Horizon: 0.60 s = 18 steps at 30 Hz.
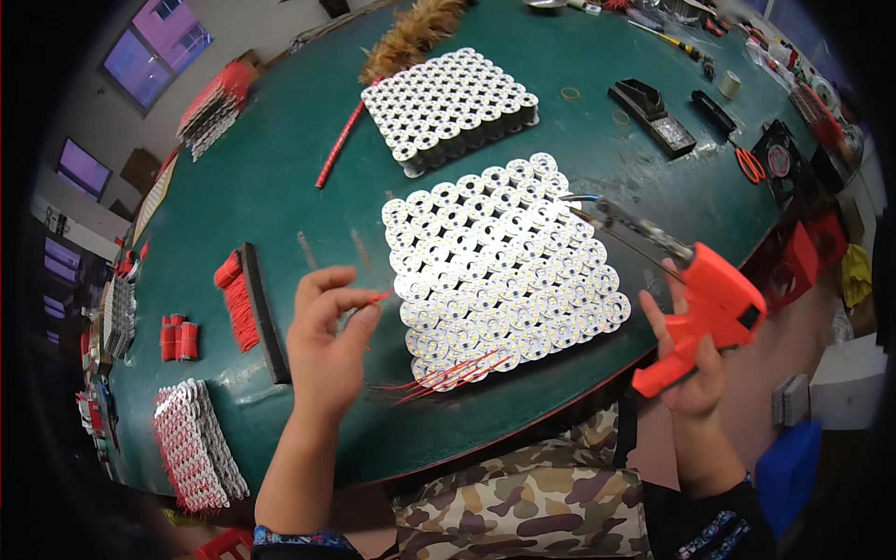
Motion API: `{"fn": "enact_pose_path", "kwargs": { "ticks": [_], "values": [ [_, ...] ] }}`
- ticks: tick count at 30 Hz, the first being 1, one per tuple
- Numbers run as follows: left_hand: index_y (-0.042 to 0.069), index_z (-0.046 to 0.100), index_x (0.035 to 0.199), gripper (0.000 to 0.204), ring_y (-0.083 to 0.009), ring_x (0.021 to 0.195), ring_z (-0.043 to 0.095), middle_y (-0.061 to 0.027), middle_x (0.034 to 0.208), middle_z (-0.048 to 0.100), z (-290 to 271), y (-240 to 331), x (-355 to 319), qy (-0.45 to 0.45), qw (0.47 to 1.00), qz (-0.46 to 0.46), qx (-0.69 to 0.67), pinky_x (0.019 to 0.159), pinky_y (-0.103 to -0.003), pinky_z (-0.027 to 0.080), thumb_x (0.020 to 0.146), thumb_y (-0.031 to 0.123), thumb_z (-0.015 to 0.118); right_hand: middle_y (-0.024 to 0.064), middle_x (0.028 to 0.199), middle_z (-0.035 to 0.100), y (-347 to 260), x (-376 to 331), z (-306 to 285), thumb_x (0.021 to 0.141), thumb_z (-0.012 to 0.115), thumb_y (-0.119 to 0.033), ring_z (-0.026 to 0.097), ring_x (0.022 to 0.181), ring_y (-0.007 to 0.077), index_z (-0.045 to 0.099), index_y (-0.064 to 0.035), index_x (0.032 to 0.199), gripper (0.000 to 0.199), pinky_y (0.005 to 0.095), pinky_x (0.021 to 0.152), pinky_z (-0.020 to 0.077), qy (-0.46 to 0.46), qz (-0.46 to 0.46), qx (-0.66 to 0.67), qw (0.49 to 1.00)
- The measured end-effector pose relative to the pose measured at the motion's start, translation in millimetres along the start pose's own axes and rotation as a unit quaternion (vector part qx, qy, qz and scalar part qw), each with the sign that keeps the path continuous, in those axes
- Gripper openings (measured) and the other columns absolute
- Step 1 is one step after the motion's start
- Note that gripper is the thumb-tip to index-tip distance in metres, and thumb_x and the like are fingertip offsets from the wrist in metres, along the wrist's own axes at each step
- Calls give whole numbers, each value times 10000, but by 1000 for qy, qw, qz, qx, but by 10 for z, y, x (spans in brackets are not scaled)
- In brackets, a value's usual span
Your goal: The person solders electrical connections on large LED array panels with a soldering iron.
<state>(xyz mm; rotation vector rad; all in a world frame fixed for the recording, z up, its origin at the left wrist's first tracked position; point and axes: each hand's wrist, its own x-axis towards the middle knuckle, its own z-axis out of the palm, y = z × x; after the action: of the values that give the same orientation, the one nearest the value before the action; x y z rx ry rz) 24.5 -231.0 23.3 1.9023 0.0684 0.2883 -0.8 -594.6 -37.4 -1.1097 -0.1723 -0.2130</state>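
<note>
A panel of round white LED boards point(504, 271) lies in front of me on the table, its discs set in rows. My right hand point(695, 369) holds a red soldering gun point(714, 313) by its handle, the metal tip reaching to the panel's upper right edge. At the panel's left edge, my left hand point(331, 331) has thumb and fingers pinched on a short red wire point(381, 297). Several loose red wires point(457, 375) lie across the panel's near edge. Behind it stands a thicker stack of similar round boards point(448, 103).
On the green table point(280, 205), left, are wire bundles point(179, 338), a loose wire pile point(240, 313) beside a dark bar point(264, 313), and wired boards point(194, 443). A feather duster point(411, 39) lies behind; a black tray point(651, 117) and scissors point(747, 163) lie right.
</note>
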Motion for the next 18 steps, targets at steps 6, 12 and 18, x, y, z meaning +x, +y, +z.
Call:
{"fn": "enact_pose_path", "kwargs": {
  "ticks": [6,12,18],
  "values": [
    [48,711,963,273,-272,804,624,-91,863,633,416,302,-307,-120,891,350,265,696,-371,501,721,-75,742,217,1290,616,-542,-297,-10,942,643,-360,684,1064,291,452,52,1412,654,438,902,576,-83,135,-84,984],
    [65,709,992,282,-269,741,585,-55,802,592,703,313,-358,-163,861,360,320,659,-405,451,724,-21,699,170,1140,680,-616,-529,-85,861,665,-126,704,876,202,531,62,1304,499,346,731,591,-146,118,-205,961],
    [68,712,991,264,-275,747,588,-59,805,597,761,337,-367,-200,860,310,352,658,-412,451,740,-11,696,192,1077,674,-512,-588,-216,800,716,-43,703,881,305,599,43,1185,412,386,754,568,-249,-66,-386,886]
  ]
}}
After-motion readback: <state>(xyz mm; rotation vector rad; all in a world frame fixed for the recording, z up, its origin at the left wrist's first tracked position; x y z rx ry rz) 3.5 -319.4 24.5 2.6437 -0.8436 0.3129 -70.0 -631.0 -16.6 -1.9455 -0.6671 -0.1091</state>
